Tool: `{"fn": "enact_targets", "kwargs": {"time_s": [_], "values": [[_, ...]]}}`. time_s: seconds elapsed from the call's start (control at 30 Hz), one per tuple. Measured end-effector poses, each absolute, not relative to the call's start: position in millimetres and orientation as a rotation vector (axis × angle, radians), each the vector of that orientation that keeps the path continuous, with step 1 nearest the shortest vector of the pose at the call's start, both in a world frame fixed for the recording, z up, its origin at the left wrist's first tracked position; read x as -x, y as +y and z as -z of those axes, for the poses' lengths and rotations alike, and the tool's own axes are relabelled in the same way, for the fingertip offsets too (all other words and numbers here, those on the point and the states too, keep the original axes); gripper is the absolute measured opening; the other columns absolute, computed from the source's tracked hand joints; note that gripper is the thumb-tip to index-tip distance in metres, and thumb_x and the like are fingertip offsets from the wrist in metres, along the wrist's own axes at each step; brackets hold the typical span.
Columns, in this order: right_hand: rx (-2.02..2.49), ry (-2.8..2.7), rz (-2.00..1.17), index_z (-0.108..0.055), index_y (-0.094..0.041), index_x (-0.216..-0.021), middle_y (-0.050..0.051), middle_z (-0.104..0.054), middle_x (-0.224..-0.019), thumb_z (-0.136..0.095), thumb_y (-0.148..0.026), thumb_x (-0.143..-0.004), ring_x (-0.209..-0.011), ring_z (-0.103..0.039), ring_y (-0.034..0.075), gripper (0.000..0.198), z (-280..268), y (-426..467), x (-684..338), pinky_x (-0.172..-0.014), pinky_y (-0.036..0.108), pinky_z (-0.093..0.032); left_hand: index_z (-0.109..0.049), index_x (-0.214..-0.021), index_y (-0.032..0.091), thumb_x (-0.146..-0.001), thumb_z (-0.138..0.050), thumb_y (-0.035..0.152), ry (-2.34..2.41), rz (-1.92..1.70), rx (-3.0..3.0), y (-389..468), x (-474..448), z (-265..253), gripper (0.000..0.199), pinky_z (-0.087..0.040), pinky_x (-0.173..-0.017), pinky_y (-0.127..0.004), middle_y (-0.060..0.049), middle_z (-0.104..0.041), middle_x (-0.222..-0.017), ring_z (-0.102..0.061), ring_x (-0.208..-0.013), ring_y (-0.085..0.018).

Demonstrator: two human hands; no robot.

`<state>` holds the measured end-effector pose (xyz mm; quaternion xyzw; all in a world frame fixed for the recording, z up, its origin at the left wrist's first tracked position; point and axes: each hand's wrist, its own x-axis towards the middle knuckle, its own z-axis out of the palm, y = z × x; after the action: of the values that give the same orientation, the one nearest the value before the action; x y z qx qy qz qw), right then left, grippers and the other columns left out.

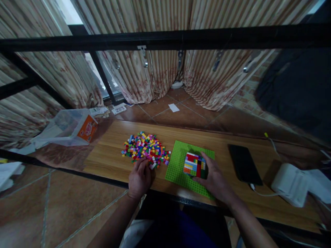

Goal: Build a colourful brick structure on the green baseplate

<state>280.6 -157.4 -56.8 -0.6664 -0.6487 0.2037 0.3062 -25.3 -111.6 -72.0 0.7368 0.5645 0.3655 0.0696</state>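
Our left hand (139, 177) lies palm down, fingers curled forward and pressed low, forearm running back toward us. Our right hand (216, 181) reaches further forward, fingers spread and bent in a loose cupped grip, wrist angled inward.

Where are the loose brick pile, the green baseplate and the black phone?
loose brick pile (146, 148), head view, middle of the heap.
green baseplate (176, 165), head view, bare left part.
black phone (244, 163), head view, screen centre.
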Motion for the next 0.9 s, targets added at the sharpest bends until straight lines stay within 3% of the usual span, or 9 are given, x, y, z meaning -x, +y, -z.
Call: {"fn": "enact_targets", "kwargs": {"time_s": [0.3, 0.37, 0.43, 0.47, 0.53, 0.7, 0.9], "values": [[1.743, -1.814, -0.445, -0.036, -0.027, -0.147, 0.011, -0.049, -0.141, -0.076, -0.048, -0.070, -0.127, -0.050, 0.033, 0.089, 37, -160, -297, -0.103, 0.050, -0.043, -0.062, -0.110, 0.020, -0.090, -0.050, 0.017, 1.737, -1.073, -2.206, -114, 26, 76, 0.023, -0.055, -0.093, -0.032, -0.009, -0.063, -0.118, -0.064, -0.108, -0.020], [1.688, -1.803, -0.357, -0.047, -0.027, -0.139, 0.010, -0.055, -0.135, -0.068, -0.047, -0.079, -0.122, -0.054, 0.029, 0.066, 24, -159, -281, -0.101, 0.046, -0.045, -0.062, -0.111, 0.019, -0.090, -0.049, 0.017, 1.731, -1.070, -2.200, -115, 25, 75, 0.024, -0.055, -0.092, -0.032, -0.010, -0.063, -0.119, -0.064, -0.108, -0.020], [1.595, -1.784, -0.278, -0.062, -0.027, -0.120, 0.007, -0.065, -0.118, -0.055, -0.039, -0.090, -0.111, -0.060, 0.024, 0.033, 13, -154, -257, -0.096, 0.041, -0.048, -0.061, -0.110, 0.019, -0.091, -0.049, 0.018, 1.721, -1.074, -2.191, -115, 25, 74, 0.023, -0.055, -0.092, -0.031, -0.010, -0.063, -0.118, -0.064, -0.108, -0.019], [1.538, -1.799, -0.263, -0.066, -0.026, -0.111, 0.006, -0.068, -0.111, -0.051, -0.036, -0.093, -0.106, -0.062, 0.023, 0.026, 10, -149, -244, -0.093, 0.039, -0.049, -0.061, -0.110, 0.019, -0.091, -0.049, 0.018, 1.717, -1.076, -2.190, -115, 25, 73, 0.023, -0.055, -0.092, -0.031, -0.010, -0.063, -0.118, -0.064, -0.108, -0.019], [1.498, -1.873, -0.291, -0.070, -0.023, -0.099, 0.006, -0.071, -0.099, -0.048, -0.030, -0.094, -0.096, -0.065, 0.021, 0.023, 8, -137, -217, -0.086, 0.035, -0.050, -0.061, -0.110, 0.020, -0.091, -0.049, 0.018, 1.714, -1.080, -2.194, -115, 25, 72, 0.023, -0.055, -0.092, -0.031, -0.009, -0.063, -0.118, -0.064, -0.108, -0.019], [1.710, -2.004, -0.443, -0.070, -0.019, -0.090, 0.006, -0.071, -0.088, -0.053, -0.021, -0.090, -0.081, -0.067, 0.021, 0.018, 23, -110, -176, -0.076, 0.032, -0.048, -0.061, -0.111, 0.019, -0.090, -0.048, 0.017, 1.707, -1.087, -2.203, -116, 24, 72, 0.025, -0.056, -0.091, -0.031, -0.010, -0.063, -0.118, -0.064, -0.107, -0.019], [1.825, -2.020, -0.454, -0.069, -0.018, -0.089, 0.007, -0.069, -0.090, -0.058, -0.020, -0.084, -0.083, -0.066, 0.021, 0.012, 42, -111, -165, -0.076, 0.030, -0.047, -0.061, -0.112, 0.020, -0.091, -0.049, 0.018, 1.714, -1.074, -2.183, -117, 24, 73, 0.024, -0.057, -0.089, -0.031, -0.009, -0.064, -0.117, -0.065, -0.106, -0.019]]}}
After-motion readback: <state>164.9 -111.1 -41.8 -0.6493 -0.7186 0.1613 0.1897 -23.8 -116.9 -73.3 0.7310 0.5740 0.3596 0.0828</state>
